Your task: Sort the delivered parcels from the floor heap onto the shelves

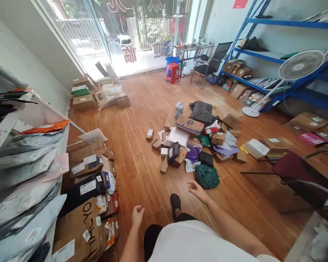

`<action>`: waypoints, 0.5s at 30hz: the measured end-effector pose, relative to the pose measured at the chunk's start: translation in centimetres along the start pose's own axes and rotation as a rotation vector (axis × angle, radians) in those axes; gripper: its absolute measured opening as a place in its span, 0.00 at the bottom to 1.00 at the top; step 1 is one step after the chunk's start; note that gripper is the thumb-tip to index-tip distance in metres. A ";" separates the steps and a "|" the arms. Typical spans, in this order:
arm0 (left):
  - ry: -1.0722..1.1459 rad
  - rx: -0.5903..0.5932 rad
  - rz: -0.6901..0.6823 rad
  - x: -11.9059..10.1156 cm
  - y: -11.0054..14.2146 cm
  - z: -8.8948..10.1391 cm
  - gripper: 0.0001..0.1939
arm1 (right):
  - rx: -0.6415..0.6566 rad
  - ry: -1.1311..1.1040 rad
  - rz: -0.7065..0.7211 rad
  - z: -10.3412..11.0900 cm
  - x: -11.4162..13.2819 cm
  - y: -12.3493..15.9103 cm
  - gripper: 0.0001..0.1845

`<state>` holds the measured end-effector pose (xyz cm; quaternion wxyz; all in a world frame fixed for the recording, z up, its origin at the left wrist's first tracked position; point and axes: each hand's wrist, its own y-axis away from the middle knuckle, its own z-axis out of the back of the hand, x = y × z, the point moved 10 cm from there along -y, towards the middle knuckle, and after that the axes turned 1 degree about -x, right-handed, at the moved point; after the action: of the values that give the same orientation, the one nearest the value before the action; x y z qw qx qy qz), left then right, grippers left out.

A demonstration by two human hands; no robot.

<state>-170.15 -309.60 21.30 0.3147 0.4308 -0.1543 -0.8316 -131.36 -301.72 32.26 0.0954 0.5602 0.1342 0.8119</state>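
Note:
My left hand [138,215] hangs empty over the wooden floor, its fingers loosely bent and a little apart. It is nearest to a row of parcels on the left, among them a large brown carton [78,225] with black lettering. My right hand [197,190] is also empty, fingers half curled and spread. Just beyond it lies a dark green plastic bag [207,176], with a gap between the two as far as I can tell. Behind that bag spreads a pile of parcels, including a black-wrapped package [201,111], a long brown box [190,124] and a purple packet [193,154].
Shelves of grey mailing bags [27,198] line the left side. A dark red chair [303,174] stands at right, near a white floor fan [301,65] and blue shelving [276,22]. A red stool [172,73] and black chair [211,65] stand by the glass front.

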 end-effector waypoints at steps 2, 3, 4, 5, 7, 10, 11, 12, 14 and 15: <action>0.091 0.079 -0.146 -7.8 -1.4 -3.5 0.11 | 0.131 -0.053 0.162 -0.3 4.3 -3.3 0.16; 0.128 0.118 -0.220 -11.6 -2.0 -4.6 0.14 | 0.206 -0.078 0.293 -0.8 7.4 -4.4 0.15; 0.158 0.153 -0.292 -15.4 -2.4 -5.1 0.17 | 0.280 -0.105 0.451 -1.4 10.9 -5.0 0.15; 0.178 0.189 -0.359 -19.0 -2.7 -5.2 0.19 | 0.339 -0.129 0.574 -1.9 13.9 -5.5 0.15; 0.219 0.238 -0.562 -26.5 -2.8 -4.0 0.18 | 0.403 -0.174 0.736 -2.7 18.7 -6.5 0.14; 0.226 0.268 -0.765 -35.1 -3.5 -0.8 0.14 | 0.391 -0.201 0.829 -3.8 22.5 -8.7 0.15; 0.225 0.295 -0.801 -37.1 -4.1 0.1 0.14 | 0.371 -0.196 0.838 -4.3 23.0 -9.7 0.15; 0.224 0.331 -0.835 -38.9 -4.7 0.8 0.13 | 0.346 -0.187 0.836 -4.9 23.4 -10.7 0.15; 0.228 0.426 -0.904 -41.6 -6.2 1.6 0.12 | 0.287 -0.178 0.810 -6.0 23.8 -13.1 0.15; 0.231 0.475 -0.935 -42.6 -7.1 1.9 0.12 | 0.254 -0.185 0.795 -6.6 24.1 -14.2 0.15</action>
<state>-156.11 -276.32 45.11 -0.1805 0.6016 -0.0941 -0.7724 -145.95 -281.65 46.73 -0.2829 0.6460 -0.0024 0.7090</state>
